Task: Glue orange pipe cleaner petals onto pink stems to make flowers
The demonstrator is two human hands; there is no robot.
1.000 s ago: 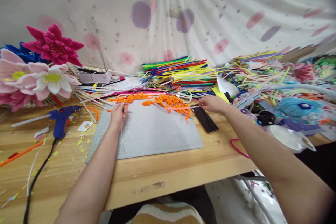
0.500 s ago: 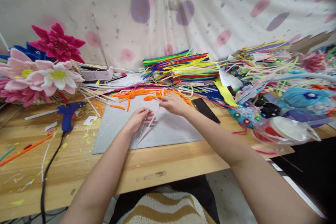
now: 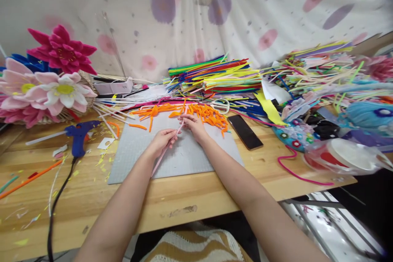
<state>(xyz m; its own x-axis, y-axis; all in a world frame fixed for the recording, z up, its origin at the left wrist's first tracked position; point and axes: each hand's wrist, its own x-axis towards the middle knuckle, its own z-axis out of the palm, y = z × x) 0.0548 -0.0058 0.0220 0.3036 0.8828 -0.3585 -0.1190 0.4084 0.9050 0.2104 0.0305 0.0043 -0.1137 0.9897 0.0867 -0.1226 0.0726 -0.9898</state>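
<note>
A pale pink pipe cleaner [image 3: 160, 159] slants across the grey cutting mat [image 3: 196, 155]. My left hand [image 3: 165, 139] is closed around its middle, fingers pinched together. Just above and to the right, my right hand [image 3: 193, 126] pinches the same strip nearer its upper end. The two hands are close to each other over the mat. Behind them, orange pipe cleaner pieces [image 3: 211, 115] lie heaped along the mat's back edge, some bent into petal-like shapes.
On the left are a blue glue gun [image 3: 79, 137] with a black cord and fluffy flowers [image 3: 66, 51]. Bundled coloured pipe cleaners [image 3: 217, 74] lie at the back. To the right are a phone [image 3: 245, 132], white-handled scissors [image 3: 221, 105] and a plastic-wrapped tub [image 3: 344, 155].
My right hand has come down and left along the pink strip, closer to my left hand. My left hand has closed more on the strip. The view has shifted slightly.
</note>
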